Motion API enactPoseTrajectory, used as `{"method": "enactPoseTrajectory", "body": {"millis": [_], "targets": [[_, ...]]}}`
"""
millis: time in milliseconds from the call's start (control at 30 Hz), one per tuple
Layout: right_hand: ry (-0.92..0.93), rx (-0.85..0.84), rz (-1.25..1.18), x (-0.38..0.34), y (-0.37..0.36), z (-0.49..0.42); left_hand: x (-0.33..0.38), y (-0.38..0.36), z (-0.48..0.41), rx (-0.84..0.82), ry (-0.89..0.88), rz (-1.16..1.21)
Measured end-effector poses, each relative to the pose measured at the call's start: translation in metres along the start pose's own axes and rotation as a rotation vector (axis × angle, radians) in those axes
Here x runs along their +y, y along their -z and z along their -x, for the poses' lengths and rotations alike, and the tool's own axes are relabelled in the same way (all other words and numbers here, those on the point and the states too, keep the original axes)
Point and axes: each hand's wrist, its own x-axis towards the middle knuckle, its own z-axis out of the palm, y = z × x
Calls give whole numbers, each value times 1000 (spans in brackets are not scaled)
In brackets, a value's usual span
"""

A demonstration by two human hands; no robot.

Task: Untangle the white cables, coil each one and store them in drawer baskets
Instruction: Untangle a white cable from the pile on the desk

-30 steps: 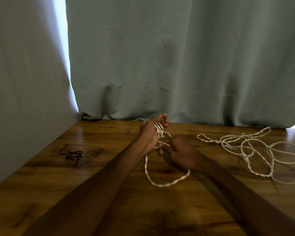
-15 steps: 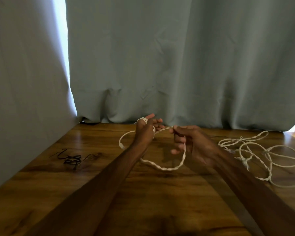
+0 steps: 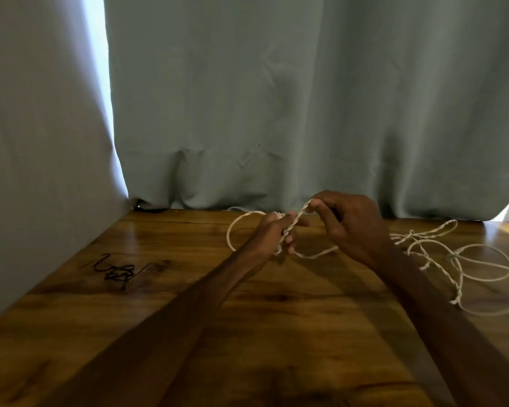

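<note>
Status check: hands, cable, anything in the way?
Left hand grips twisted white cable; right hand pinches it higher up. Tangled white cables lie right on wooden table. Black cord far left, apart.

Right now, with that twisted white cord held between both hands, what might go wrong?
1. The twisted cable, pinched by the left hand and right hand, seems to trail into the loose white cables on the table. A hard pull could tighten that tangle.
2. The wide loop beside the left hand looks slack, so it may slip off and undo the coil.
</note>
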Motion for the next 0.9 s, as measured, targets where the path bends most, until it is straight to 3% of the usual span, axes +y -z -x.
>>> {"method": "enactPoseTrajectory", "body": {"millis": [200, 500, 700, 900], "targets": [[71, 132, 123, 28, 17, 1, 7, -17, 8, -364, 184, 142], [-118, -60, -8, 43, 14, 9, 20, -24, 15, -612, 185, 339], [-116, -244, -2, 39, -23, 18, 26, -20, 11, -559, 171, 553], [-98, -453, 150, 14, -56, 26, 21, -9, -1, -216, 32, 635]]}}
